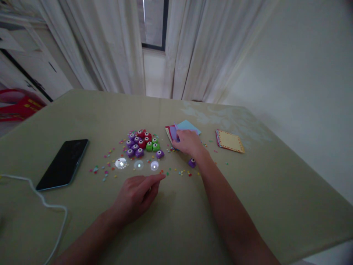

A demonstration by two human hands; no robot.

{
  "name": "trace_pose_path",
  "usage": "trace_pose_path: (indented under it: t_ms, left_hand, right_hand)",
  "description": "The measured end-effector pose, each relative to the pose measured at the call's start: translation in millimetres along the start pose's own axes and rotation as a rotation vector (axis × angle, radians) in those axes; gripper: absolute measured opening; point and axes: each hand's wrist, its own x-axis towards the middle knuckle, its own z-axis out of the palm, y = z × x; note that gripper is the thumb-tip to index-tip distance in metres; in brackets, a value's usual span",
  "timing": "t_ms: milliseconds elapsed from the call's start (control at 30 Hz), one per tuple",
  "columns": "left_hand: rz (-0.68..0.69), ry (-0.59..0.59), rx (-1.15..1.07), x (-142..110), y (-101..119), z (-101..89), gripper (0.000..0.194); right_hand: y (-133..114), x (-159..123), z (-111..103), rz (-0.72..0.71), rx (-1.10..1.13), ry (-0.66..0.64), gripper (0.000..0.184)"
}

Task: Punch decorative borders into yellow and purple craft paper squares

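My right hand (189, 142) reaches over a small fanned stack of coloured paper cards. Its fingers are bent and closed at the near edge of a purple card (173, 131); the fingertips are partly hidden. A light blue card (188, 126) shows behind the hand. Beside my right wrist lies one purple one-eyed toy piece (192, 162). My left hand (139, 195) hovers low over the front of the table, index finger stretched out, the others curled, nothing visible in it. Ahead of it are purple pieces (135, 147), red pieces (141, 144) and green pieces (149, 146), grouped together.
Three shiny round clear pieces (139, 165) lie before the group. Coloured confetti bits (107, 172) are scattered around. A dark tablet or phone (64, 163) and a white cable (52, 204) are on the left. Another card stack (230, 141) lies right, near the wall.
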Motion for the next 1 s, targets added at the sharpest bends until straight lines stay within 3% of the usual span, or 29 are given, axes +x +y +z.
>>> trace_pose_path:
  t_ms: [167, 400, 1000]
  left_hand:
    - [0.003, -0.001, 0.002, -0.6, -2.0, 1.3, 0.026]
    - [-0.055, 0.009, -0.015, -4.8, -5.4, 1.9, 0.026]
    - [-0.032, 0.007, 0.001, -2.5, -4.9, -1.1, 0.026]
  right_hand:
    - [0.0, 1.8, -2.9, 0.029, -0.005, -0.063, 0.044]
    - [5.2, 4.7, -2.3, 0.028, 0.002, -0.076, 0.036]
    - [10.0, -3.6, -25.0, 0.149, 0.078, 0.052, 0.021]
